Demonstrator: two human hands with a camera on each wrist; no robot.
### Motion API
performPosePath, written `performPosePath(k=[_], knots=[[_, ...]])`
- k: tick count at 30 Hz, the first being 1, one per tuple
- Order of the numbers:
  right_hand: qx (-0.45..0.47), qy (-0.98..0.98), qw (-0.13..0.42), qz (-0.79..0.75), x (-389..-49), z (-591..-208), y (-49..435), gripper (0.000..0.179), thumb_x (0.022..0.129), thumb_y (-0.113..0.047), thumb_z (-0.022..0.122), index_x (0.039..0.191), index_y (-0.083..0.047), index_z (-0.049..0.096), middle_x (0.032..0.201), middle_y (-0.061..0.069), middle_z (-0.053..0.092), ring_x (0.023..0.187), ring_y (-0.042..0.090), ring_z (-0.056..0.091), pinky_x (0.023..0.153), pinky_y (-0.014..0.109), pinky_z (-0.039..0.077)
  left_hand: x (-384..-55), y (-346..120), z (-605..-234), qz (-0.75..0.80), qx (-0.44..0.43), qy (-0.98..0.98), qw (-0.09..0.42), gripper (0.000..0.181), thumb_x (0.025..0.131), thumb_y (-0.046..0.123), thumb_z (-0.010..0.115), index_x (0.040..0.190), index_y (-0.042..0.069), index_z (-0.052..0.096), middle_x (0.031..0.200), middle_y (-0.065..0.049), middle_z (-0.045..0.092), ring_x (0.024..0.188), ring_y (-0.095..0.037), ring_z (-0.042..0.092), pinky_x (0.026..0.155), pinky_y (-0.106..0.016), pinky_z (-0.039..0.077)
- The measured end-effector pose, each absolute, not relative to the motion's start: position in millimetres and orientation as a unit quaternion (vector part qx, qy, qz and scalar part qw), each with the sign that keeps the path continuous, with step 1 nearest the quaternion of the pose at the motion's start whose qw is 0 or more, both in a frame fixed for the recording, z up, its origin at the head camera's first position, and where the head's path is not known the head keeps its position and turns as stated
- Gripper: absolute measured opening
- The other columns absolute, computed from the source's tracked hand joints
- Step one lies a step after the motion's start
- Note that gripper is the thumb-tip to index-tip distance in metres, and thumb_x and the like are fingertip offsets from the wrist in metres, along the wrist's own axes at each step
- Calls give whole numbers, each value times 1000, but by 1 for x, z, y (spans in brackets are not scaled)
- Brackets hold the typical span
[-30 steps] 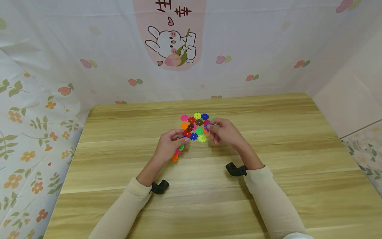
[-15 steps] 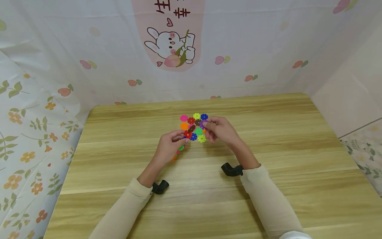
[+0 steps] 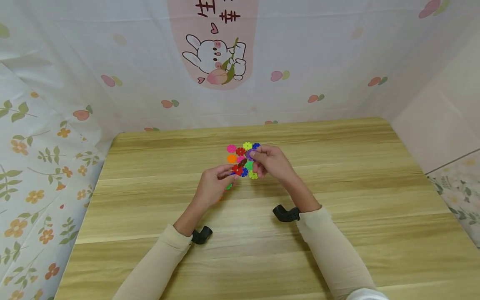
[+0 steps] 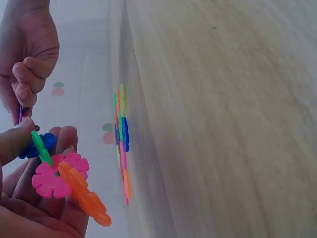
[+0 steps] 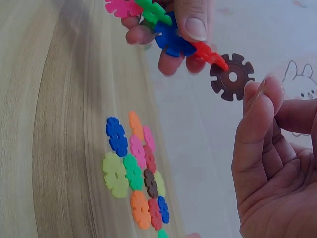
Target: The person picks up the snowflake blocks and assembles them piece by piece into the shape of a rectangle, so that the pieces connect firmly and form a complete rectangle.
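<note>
My left hand pinches a chain of flower-shaped snowflake discs by its blue disc. Slotted together in that chain are an orange disc, a pink disc, a green disc, the blue one, a red disc and a brown disc at the far end. My right hand pinches a purple disc between thumb and fingers, close to the brown disc. Fingertips hide most of the purple disc in the right wrist view, so I cannot tell whether the two touch.
Several loose discs lie flat on the wooden table beyond my hands, among them a yellow-green disc, a blue disc and an orange disc. A printed cloth hangs behind the table's back edge.
The right hand has moved left with the purple disc, closer to the brown end of the chain. The left hand has stayed nearly in place, its chain turning slightly.
</note>
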State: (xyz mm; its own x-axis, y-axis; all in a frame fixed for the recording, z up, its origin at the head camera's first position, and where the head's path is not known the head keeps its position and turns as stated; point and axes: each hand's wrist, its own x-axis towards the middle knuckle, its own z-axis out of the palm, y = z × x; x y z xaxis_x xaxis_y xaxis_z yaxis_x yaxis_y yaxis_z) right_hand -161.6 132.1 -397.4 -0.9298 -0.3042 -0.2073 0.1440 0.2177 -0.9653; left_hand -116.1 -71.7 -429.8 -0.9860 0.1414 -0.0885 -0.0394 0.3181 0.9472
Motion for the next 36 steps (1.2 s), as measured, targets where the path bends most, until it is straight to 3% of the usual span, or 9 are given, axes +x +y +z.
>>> performPosePath(k=[8,12,18,23,28,31,36], knots=[[-46,765,190,-614,-161,-397,127,37,101,-25,54,99,12,52,64,8,61,47,20,57,53,35,56,-116,-72,-428,565,46,820,74,38,90,17,71,125,4,65,101,-8,74,88,-22,72,57,-20,48],[-39,768,196,-608,-161,-399,127,34,101,-26,53,90,6,53,61,8,61,46,23,56,51,38,55,-115,-71,-428,550,53,831,66,37,90,18,71,124,5,66,100,-7,75,86,-20,72,61,-20,52],[-45,771,197,-605,-160,-399,127,34,101,-22,53,74,-2,51,54,7,57,39,20,50,42,30,47,-113,-70,-429,524,72,848,33,36,90,18,72,122,4,67,98,-8,75,86,-16,71,70,-28,55],[-47,771,199,-603,-159,-400,125,35,101,-20,54,72,-1,49,53,7,54,37,15,46,40,30,40,-111,-68,-431,514,79,854,11,36,89,17,72,121,3,68,100,-10,74,95,-18,71,79,-36,57],[-43,773,192,-603,-158,-401,125,34,100,-21,55,73,-1,49,55,9,55,37,16,47,40,31,41,-112,-68,-431,509,87,857,6,36,89,17,72,121,1,67,101,-12,74,97,-20,71,82,-38,57],[-48,773,195,-602,-158,-400,125,34,100,-21,55,74,0,50,56,10,56,38,16,49,40,31,42,-113,-68,-431,513,86,854,15,37,89,17,72,121,1,67,101,-11,74,95,-20,71,81,-36,57],[-54,775,198,-597,-159,-397,125,35,100,-22,55,74,1,51,58,11,57,40,17,50,41,30,44,-114,-68,-430,543,78,834,61,38,90,18,72,126,7,65,100,-7,74,87,-18,68,67,-25,53]])
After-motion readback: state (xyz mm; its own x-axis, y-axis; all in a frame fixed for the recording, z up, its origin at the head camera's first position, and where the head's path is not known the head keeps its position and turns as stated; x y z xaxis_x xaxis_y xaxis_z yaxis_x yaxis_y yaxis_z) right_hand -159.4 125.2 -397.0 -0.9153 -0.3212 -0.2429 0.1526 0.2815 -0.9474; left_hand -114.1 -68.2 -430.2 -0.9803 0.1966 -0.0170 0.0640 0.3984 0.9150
